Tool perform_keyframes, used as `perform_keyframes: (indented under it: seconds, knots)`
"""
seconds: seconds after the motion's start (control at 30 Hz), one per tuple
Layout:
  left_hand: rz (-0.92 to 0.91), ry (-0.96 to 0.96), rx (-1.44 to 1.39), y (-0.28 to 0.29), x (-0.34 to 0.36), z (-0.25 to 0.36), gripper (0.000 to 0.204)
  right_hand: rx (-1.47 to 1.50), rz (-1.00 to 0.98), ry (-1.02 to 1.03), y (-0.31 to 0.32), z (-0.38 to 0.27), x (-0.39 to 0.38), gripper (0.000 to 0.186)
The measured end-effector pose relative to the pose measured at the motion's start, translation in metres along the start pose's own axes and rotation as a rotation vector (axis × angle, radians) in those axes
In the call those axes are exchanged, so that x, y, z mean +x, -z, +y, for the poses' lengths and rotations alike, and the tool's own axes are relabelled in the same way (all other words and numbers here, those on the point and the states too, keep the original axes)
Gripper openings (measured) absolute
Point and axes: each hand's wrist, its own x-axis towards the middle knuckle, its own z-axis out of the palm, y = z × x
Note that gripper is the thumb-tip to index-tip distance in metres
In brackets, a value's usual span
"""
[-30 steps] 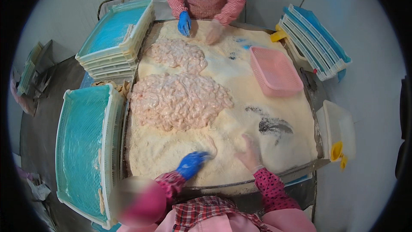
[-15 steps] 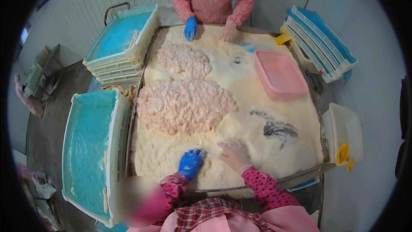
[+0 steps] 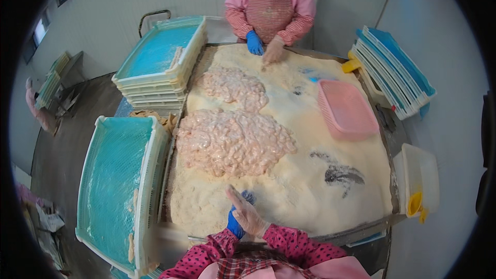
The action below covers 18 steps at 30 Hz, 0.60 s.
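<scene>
My left hand (image 3: 234,223), in a blue glove, is mostly behind my right hand (image 3: 246,216), which wears a clear glove. The two come together over the near part of the powder bed (image 3: 201,206), fingers closed; whatever is between them is hidden. Just beyond them lies a large pile of pale, wet meat pieces (image 3: 232,139), with a smaller pile (image 3: 235,88) farther back. A pink perforated basket (image 3: 347,108) sits on the powder at the right.
Mesh-lined trays (image 3: 113,186) stand left, with a stack (image 3: 155,51) behind. More trays (image 3: 392,67) lean at right, above a translucent bin (image 3: 423,175) with yellow scoops (image 3: 415,204). A co-worker (image 3: 268,10) stands opposite, hands over the powder; another person (image 3: 33,101) is far left.
My hands were apart on the powder and have come together, the right moving left over the left. The co-worker's hands moved closer together. The view has tilted, shifting the scene downward.
</scene>
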Motion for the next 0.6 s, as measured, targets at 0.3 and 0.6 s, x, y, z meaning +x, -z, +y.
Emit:
perform_keyframes:
  seconds: [0.3, 0.6]
  knots:
    - [0.431, -0.264, -0.34, -0.051, -0.006, 0.206, 0.041, -1.19, 0.239, -0.132, 0.147, 0.128, 0.096, 0.021]
    - [0.737, -0.232, 0.825, 0.18, -0.1, 0.343, 0.061, -0.767, 0.2, -0.491, 0.125, 0.1, 0.121, 0.017]
